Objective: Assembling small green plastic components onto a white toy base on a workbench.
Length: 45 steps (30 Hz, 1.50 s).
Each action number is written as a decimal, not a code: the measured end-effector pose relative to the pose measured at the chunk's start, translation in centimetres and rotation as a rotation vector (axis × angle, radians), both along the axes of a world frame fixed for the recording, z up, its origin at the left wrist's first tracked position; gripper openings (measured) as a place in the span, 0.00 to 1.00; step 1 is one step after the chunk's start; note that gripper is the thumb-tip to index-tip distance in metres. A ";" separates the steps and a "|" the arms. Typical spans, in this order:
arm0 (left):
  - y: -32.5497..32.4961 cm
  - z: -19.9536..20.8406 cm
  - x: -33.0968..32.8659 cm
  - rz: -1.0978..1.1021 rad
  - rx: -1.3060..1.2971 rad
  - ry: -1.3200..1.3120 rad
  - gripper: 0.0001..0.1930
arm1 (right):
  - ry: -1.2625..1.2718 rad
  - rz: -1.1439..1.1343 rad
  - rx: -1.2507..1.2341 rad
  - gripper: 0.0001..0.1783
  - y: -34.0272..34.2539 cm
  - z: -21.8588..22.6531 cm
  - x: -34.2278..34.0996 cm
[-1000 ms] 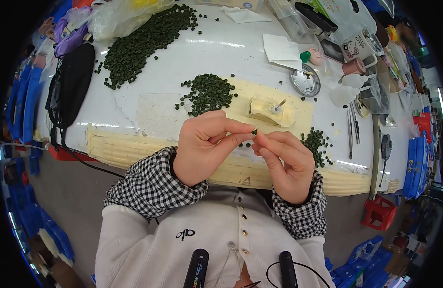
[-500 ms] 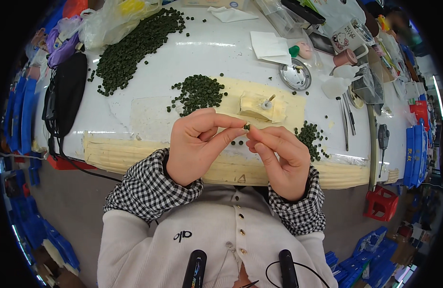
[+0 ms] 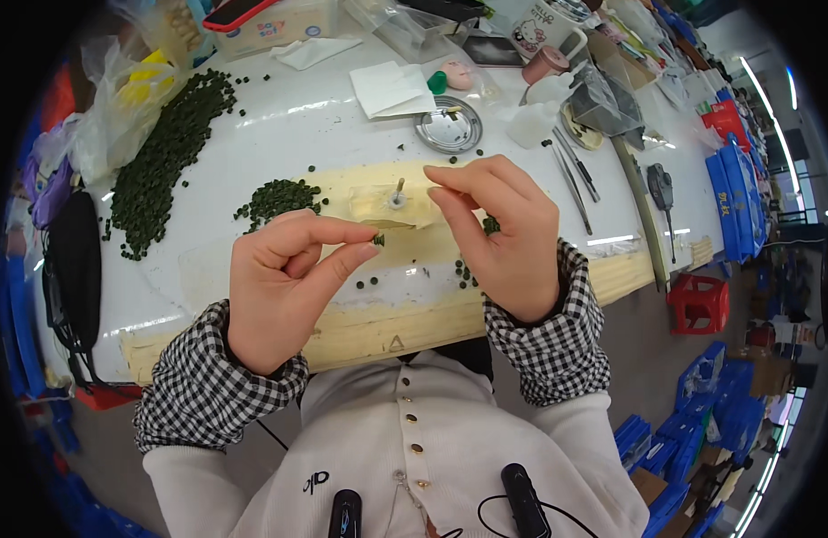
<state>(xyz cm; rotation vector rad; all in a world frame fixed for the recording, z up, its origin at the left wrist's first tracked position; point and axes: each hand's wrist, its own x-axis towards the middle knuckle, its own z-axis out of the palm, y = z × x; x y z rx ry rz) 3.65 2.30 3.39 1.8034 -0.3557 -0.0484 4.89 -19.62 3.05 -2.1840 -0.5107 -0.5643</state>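
Note:
Between the thumb and forefinger of my left hand (image 3: 288, 282) is a small dark green ring-like piece (image 3: 379, 239), pinched above the table. My right hand (image 3: 511, 238) is apart from it, farther right, thumb and forefinger separated with nothing visible between them. Its fingertips are close to a cream tape-covered block (image 3: 369, 208), from which a short metal pin (image 3: 400, 188) with a pale collar stands up. Left of the block lies a small heap of green pieces (image 3: 279, 197). Another group of green pieces (image 3: 463, 272) is partly hidden by my right hand.
A large heap of green pieces (image 3: 163, 161) spreads at the far left, by a clear plastic bag (image 3: 118, 112). Behind the block are a round metal dish (image 3: 450, 139) and white paper (image 3: 387, 90). Tweezers (image 3: 571, 188) lie at right; a red stool (image 3: 698, 303) stands beyond the table edge.
My hands, which met at the green piece, have parted. The left keeps the piece; the right has moved away toward the block and opened. The whole view has shifted and turned.

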 end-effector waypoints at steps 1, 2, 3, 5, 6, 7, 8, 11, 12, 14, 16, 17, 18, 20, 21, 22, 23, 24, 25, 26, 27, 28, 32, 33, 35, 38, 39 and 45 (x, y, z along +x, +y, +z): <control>-0.2 -0.1 0.3 -0.012 -0.025 0.016 0.08 | -0.044 -0.013 -0.063 0.10 -0.2 -0.3 0.6; -0.3 -0.2 0.6 -0.020 -0.047 0.033 0.07 | -0.086 -0.020 -0.124 0.09 -0.2 -0.5 1.0; -0.4 -0.4 0.8 -0.011 -0.057 0.072 0.07 | -0.064 -0.040 -0.108 0.09 0.1 -0.7 1.2; -0.2 -0.9 0.7 -0.004 -0.073 0.167 0.07 | -0.030 -0.033 -0.116 0.08 0.3 -0.8 1.2; -0.1 -1.2 0.7 0.004 -0.082 0.216 0.08 | -0.013 -0.025 -0.121 0.07 0.4 -0.9 1.3; 0.0 -1.5 0.9 0.010 -0.098 0.210 0.07 | -0.019 -0.020 -0.134 0.07 0.4 -0.9 1.4; 0.1 -1.9 0.9 0.023 -0.111 0.205 0.07 | -0.023 -0.006 -0.142 0.07 0.5 -1.1 1.6; 0.4 -2.5 1.0 0.036 -0.130 0.222 0.07 | -0.007 0.001 -0.126 0.06 0.9 -1.3 1.5; 0.4 -2.6 1.1 0.041 -0.130 0.230 0.07 | 0.002 0.003 -0.110 0.06 1.1 -1.3 1.5; 0.6 -2.5 1.1 0.028 -0.121 0.256 0.07 | 0.014 0.010 -0.087 0.06 1.4 -1.3 1.6; 0.6 -2.4 1.1 0.015 -0.117 0.290 0.07 | 0.016 0.026 -0.096 0.06 1.6 -1.4 1.8; 0.5 -2.2 1.2 0.015 -0.127 0.293 0.07 | 0.011 0.036 -0.117 0.06 1.6 -1.3 1.9; 0.5 -2.3 1.2 0.016 -0.126 0.290 0.07 | 0.006 0.046 -0.139 0.06 1.6 -1.2 1.9; 0.5 -2.4 1.2 0.018 -0.125 0.284 0.07 | 0.009 0.049 -0.118 0.06 1.7 -1.2 1.9; 0.5 -2.4 1.2 0.019 -0.122 0.284 0.07 | 0.007 0.046 -0.095 0.06 1.7 -1.3 1.9; 0.5 -2.3 1.3 0.020 -0.117 0.279 0.07 | 0.005 0.043 -0.072 0.06 1.8 -1.4 1.9; 0.5 -2.3 1.3 0.019 -0.119 0.280 0.07 | 0.004 0.049 -0.090 0.06 1.8 -1.3 1.9; 0.5 -2.3 1.3 0.018 -0.120 0.282 0.07 | 0.004 0.055 -0.108 0.06 1.8 -1.1 1.9; 0.5 -2.3 1.3 0.018 -0.120 0.281 0.07 | 0.004 0.060 -0.126 0.06 1.9 -1.0 1.9; 0.5 -2.4 1.3 0.019 -0.122 0.277 0.07 | 0.009 0.068 -0.128 0.06 1.8 -1.0 1.9; 0.5 -2.4 1.3 0.020 -0.124 0.274 0.07 | 0.014 0.076 -0.130 0.07 1.8 -1.0 1.9; 0.5 -2.5 1.3 0.022 -0.126 0.251 0.07 | 0.019 0.083 -0.132 0.07 1.7 -1.0 1.9; 0.4 -2.9 1.2 0.038 -0.117 0.163 0.08 | -0.018 0.008 0.034 0.07 1.7 0.7 1.0; 0.5 -3.0 1.1 0.041 -0.109 0.144 0.08 | -0.011 -0.008 0.094 0.07 1.9 1.7 0.4; 0.5 -2.9 1.1 0.036 -0.076 0.103 0.08 | -0.051 0.066 0.098 0.04 1.6 2.1 0.3; 0.3 -2.3 1.0 0.025 -0.053 0.102 0.08 | 0.090 0.202 0.276 0.05 2.0 0.7 0.6; 0.3 -2.2 0.9 0.026 -0.049 0.112 0.08 | 0.130 0.248 0.270 0.05 2.1 0.5 0.6; 0.5 -2.3 0.9 0.010 -0.027 0.030 0.09 | 0.265 0.340 0.475 0.05 3.0 -0.5 0.3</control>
